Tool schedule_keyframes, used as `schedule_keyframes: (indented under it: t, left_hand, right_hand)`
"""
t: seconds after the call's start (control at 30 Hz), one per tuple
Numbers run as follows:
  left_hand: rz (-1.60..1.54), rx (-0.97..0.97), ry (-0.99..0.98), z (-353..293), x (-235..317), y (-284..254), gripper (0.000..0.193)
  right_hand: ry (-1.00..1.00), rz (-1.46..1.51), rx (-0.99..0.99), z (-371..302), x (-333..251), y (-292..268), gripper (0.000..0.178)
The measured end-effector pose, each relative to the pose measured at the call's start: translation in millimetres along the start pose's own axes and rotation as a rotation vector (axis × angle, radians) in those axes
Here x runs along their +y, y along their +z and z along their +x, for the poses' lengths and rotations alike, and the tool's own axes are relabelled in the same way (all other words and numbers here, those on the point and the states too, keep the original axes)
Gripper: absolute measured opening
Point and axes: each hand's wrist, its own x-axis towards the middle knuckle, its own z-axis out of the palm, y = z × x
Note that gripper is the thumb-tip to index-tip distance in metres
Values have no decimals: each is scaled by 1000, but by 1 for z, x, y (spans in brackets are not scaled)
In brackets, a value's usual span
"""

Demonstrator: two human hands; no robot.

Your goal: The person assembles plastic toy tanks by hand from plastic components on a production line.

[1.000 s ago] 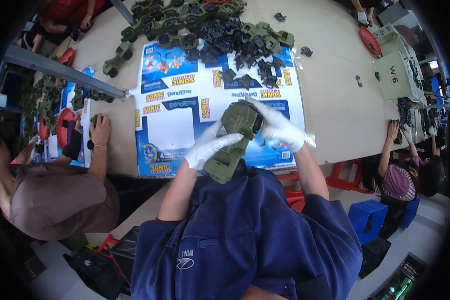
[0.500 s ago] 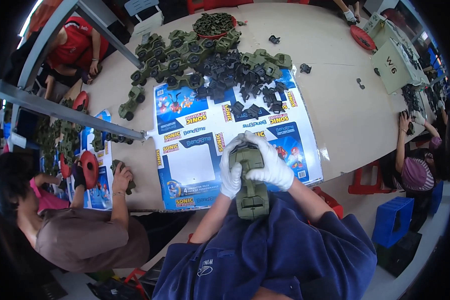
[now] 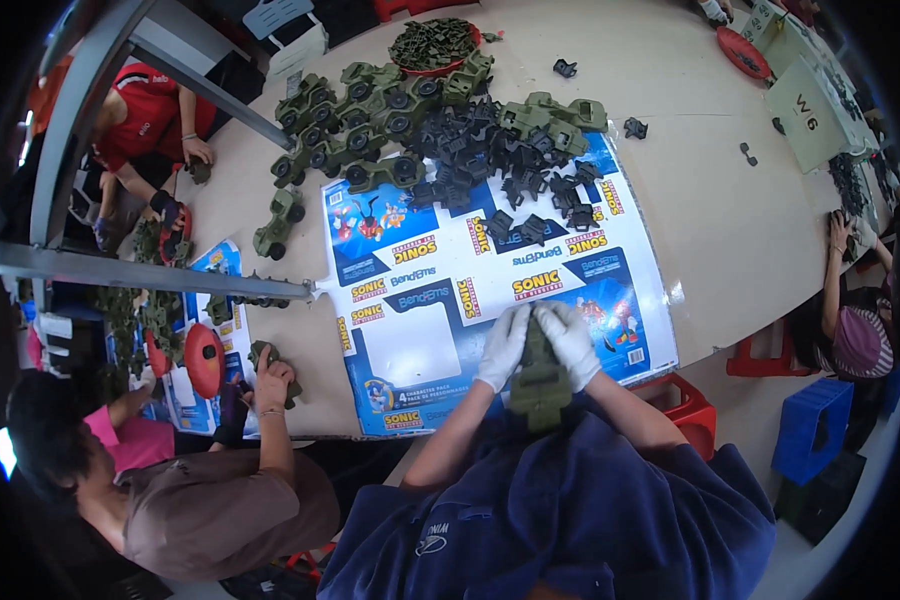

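Close to my body, at the near edge of the table, I hold an olive-green toy army vehicle [image 3: 540,395]. My left hand [image 3: 504,350], in a white glove, is closed on its left side near the far end. My right hand [image 3: 568,345], also gloved, grips the opposite side, with the fingertips of both hands close together. The vehicle's boxy near end shows below the hands; its far end is partly covered. Beyond them lies a heap of small black plastic parts [image 3: 460,145], with several more green toy vehicles [image 3: 355,140] piled to its left.
A printed blue and white sheet [image 3: 410,340] covers the table in front of me. At the back stands a red bowl [image 3: 406,66] of small green pieces. A metal frame bar [image 3: 170,272] crosses at left, near a co-worker in brown [image 3: 220,510]. A red stool [image 3: 695,415] is at right.
Both hands and the toy vehicle have moved a little toward my body, and the vehicle has tilted, with my fingers now along its far end. The whole view has shifted slightly.
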Motion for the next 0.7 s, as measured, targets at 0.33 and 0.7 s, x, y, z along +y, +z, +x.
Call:
schedule_keyframes:
  t: [0.33, 0.7]
  left_hand:
    - [889, 572, 559, 221, 0, -176, 49]
    - [1545, -91, 138, 348, 27, -224, 84]
  right_hand:
    - [-371, -1119, 801, 68, 54, -114, 47]
    - [-297, -1121, 585, 66, 27, -114, 49]
